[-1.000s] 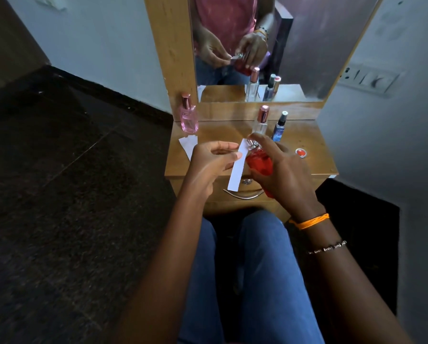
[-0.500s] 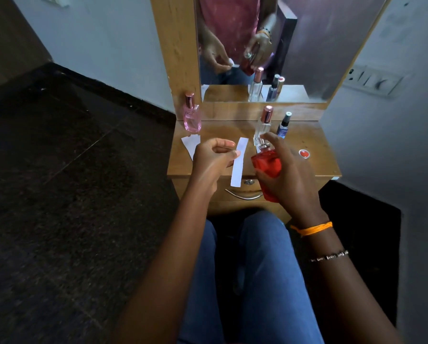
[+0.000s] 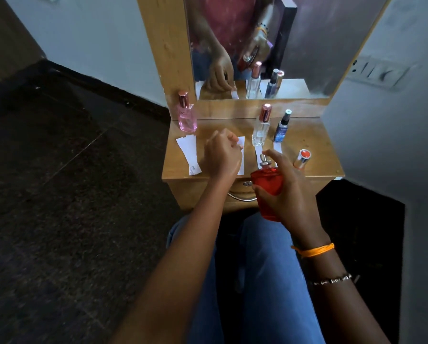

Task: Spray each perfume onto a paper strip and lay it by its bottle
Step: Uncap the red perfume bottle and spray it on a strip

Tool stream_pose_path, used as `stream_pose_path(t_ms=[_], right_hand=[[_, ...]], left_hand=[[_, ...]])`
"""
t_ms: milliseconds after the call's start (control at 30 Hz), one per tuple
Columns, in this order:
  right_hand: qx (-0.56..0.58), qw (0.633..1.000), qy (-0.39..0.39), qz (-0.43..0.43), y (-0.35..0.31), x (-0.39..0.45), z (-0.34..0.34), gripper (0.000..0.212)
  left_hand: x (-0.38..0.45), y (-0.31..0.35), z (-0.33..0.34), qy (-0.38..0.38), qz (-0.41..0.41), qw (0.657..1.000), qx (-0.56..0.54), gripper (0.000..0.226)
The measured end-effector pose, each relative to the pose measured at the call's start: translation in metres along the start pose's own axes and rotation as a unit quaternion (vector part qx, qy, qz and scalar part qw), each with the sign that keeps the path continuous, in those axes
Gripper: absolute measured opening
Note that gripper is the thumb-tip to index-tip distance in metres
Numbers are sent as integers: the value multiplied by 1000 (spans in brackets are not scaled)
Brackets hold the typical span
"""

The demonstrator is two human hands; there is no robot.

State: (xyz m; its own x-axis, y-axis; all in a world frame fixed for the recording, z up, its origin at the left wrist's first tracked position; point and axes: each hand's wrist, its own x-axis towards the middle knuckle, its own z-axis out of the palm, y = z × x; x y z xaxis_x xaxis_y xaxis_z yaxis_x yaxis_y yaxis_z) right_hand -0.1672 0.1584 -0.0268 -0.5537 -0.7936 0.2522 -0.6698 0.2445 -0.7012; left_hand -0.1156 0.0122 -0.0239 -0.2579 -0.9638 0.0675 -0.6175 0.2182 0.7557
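in the head view, a red perfume bottle is being gripped by the right hand over the front edge of the worktop, with one fingertip lying on its sprayer. a white paper strip is being pinched by the curled fingers of the left hand near the middle of the worktop. a pink bottle is standing at the back left corner with a strip lying before it. a clear bottle and a blue bottle are standing toward the back edge, a strip being partly seen before each. a red-topped cap is lying near the right edge.
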Motion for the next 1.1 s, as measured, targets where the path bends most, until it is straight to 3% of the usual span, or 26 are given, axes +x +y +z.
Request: stream_pose_path(t_ms=[100,333,633,733,800,933,967,1100], right_hand=[[15,1000,-1,1,0,1,0,71],[31,1000,7,-2,-1,-2,1,71],[60,998,13,-18,-1,-1,0,69],[132,990,22,-36,-5,-2,-3,58],[193,980,32,-33,-10,-1,-4,53],[230,970,68,-36,-16,6,-4,45],[212,974,69,-33,-17,8,-5,41],[173,981,85,-35,-12,15,-16,33]], left_hand=[[-6,-5,-8,-1,51,998,46,18],[-13,-22,-16,-113,82,984,111,46],[-21,-20,-14,-87,89,987,98,47],[-29,-14,-19,-54,99,993,19,42],[-41,-10,-25,-87,108,984,-114,35],[-69,-4,-33,-288,8,882,-372,29],[-72,-6,-31,-295,6,875,-385,25],[-71,-15,-27,-247,17,901,-357,16]])
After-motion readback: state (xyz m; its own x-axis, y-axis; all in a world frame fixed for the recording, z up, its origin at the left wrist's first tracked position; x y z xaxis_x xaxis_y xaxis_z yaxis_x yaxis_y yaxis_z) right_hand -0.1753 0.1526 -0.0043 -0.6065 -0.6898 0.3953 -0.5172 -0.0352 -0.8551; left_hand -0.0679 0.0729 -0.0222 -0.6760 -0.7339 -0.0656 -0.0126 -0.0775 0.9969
